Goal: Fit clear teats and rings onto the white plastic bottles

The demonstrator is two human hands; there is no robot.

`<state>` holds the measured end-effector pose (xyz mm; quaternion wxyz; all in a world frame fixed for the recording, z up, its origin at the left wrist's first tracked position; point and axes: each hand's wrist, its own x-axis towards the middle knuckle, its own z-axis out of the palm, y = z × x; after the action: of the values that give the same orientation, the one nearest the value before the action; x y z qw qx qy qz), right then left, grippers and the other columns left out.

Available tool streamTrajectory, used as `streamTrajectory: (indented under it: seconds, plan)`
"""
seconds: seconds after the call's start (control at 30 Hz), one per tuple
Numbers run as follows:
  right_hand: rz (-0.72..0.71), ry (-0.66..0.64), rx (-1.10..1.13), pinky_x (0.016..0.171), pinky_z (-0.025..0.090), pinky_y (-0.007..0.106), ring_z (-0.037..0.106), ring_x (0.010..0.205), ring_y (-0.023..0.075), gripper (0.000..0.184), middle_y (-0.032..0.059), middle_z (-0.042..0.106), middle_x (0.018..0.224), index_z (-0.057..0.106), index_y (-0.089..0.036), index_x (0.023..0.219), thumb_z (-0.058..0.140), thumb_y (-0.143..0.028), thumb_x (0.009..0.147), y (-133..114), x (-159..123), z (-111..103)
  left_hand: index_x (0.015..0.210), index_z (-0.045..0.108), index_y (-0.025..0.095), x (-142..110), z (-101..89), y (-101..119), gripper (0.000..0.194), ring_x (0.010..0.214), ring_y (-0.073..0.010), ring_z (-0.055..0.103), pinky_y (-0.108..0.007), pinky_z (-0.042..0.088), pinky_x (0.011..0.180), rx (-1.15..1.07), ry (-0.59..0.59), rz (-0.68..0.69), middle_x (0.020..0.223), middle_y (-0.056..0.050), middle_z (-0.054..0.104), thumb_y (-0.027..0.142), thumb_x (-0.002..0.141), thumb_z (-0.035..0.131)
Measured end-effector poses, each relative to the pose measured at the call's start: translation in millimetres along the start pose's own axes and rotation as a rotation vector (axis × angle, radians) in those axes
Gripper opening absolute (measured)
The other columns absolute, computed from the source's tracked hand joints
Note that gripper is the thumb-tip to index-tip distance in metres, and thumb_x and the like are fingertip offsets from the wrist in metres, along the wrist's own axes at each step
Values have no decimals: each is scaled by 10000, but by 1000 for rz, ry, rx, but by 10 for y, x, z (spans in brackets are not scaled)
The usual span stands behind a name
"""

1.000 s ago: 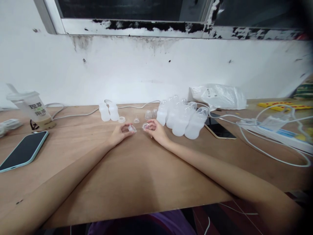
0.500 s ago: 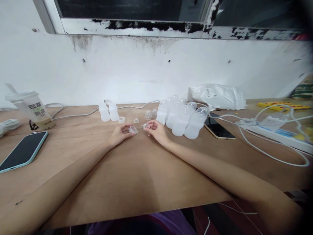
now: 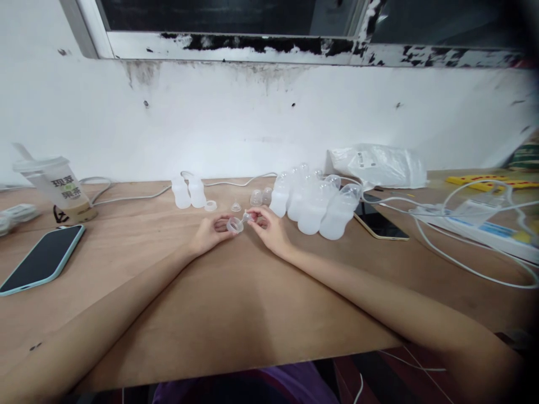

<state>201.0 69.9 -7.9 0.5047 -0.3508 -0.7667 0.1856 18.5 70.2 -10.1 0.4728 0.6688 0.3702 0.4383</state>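
My left hand [image 3: 210, 233] rests on the wooden table [image 3: 236, 303] and pinches a small white plastic ring [image 3: 234, 225]. My right hand [image 3: 269, 229] pinches a small clear teat [image 3: 247, 216] right beside the ring, almost touching it. Just beyond my hands lie another white ring [image 3: 210, 206], a clear teat [image 3: 236, 207] and two clear caps [image 3: 260, 197]. A cluster of several translucent baby bottles [image 3: 314, 205] stands just right of my right hand. Two smaller bottles [image 3: 188, 192] stand behind my left hand.
A drink cup [image 3: 59, 188] and a teal-cased phone [image 3: 40, 259] are at the far left. A second phone [image 3: 381, 225], a white plastic bag [image 3: 377, 165], a power strip [image 3: 475, 227] and looping white cables [image 3: 455, 261] fill the right side. A white wall rises behind the table.
My hands have drawn together: the ring in my left hand has turned to face the teat, and my right hand has brought the teat up to it.
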Motion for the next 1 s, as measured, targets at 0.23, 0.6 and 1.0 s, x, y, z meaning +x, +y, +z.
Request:
streamTrajectory:
  seconds: [0.23, 0.6, 1.0]
  plan:
    - [-195, -174, -178, 717, 442, 271, 527, 833, 134, 261, 48, 543, 973, 537, -216, 1003, 372, -153, 810, -61, -53, 14, 1018, 498, 123, -26, 49, -2, 451, 982, -217, 553, -406, 408, 911, 143, 18, 143, 1045, -101, 594, 253, 621, 668]
    - [-282, -260, -279, 844, 389, 365, 450, 945, 176, 275, 50, 563, 961, 544, -200, 999, 346, -129, 822, -88, -49, 9, 1042, 495, 125, -11, 11, -83, 456, 999, -207, 539, -400, 389, 932, 254, 75, 251, 1063, -105, 577, 265, 639, 656]
    - [293, -423, 473, 730, 472, 296, 579, 824, 129, 391, 44, 564, 935, 417, -183, 1084, 545, -206, 715, 128, 60, 65, 1072, 493, 201, -95, 62, 85, 370, 1050, -178, 485, -344, 364, 930, 620, 19, 434, 1112, -48, 545, 281, 722, 585]
